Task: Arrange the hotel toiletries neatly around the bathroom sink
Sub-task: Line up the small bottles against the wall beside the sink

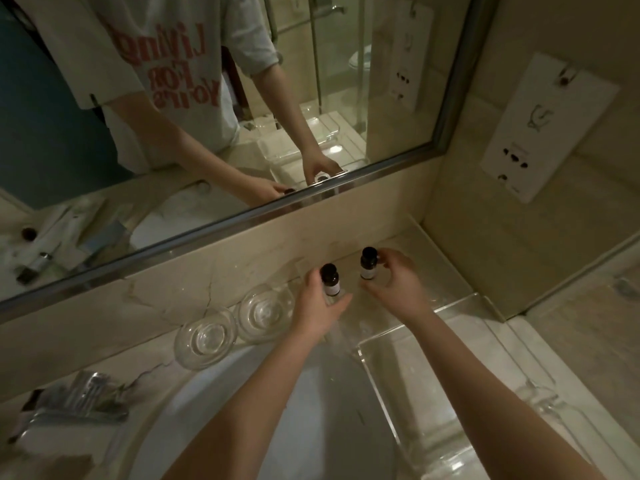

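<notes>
Left hand (320, 306) gripping dark bottle (330, 279), right hand (398, 284) gripping second bottle (368, 263)

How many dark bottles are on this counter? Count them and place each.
2. The left bottle is in the left hand, the right bottle in the right hand. A dark cap reflected at left in the mirror may be another.

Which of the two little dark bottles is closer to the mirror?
The right bottle, held by the right hand, nearer the corner. It stands farther back toward the mirror than the left bottle in the left hand.
</notes>
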### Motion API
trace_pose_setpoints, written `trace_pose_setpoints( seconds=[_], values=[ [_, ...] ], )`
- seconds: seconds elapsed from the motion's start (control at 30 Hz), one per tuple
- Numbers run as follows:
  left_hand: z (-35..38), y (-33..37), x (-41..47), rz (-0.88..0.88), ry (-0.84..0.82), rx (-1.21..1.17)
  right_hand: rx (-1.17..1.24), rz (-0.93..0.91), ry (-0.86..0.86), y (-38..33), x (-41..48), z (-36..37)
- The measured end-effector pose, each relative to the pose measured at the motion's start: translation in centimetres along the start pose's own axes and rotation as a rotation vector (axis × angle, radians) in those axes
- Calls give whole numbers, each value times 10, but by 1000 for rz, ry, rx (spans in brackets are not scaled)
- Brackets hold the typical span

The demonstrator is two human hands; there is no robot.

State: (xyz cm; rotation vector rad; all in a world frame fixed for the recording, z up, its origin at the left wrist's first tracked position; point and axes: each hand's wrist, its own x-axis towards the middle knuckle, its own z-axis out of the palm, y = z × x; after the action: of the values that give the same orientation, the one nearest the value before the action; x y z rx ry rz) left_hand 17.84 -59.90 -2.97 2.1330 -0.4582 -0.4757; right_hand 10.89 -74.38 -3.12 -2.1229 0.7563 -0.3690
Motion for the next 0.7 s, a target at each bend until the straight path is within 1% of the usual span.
trace_pose_setpoints(
  seconds=[0.07,0.1,0.23,0.33,0.4,0.5,0.6,0.7],
  values=[
    [5,1,3,-1,49,53,-101,10,33,0,3,3],
    [7,1,6,12,80,65,-105,15,43,1,6,3],
    [15,14,25,41,81,52,24,88,44,9,26,-9],
    [27,34,46,14,98,-2,35,125,46,16,50,-30],
    [37,48,63,8,101,-54,71,104,37,22,65,-44],
    [51,63,86,44,66,-12,159,71,17,30,80,-55],
    [64,68,97,64,45,21,30,44,-9,35,90,-55],
    [76,63,97,71,63,19,23,33,-12,36,95,-55]
  ],
)
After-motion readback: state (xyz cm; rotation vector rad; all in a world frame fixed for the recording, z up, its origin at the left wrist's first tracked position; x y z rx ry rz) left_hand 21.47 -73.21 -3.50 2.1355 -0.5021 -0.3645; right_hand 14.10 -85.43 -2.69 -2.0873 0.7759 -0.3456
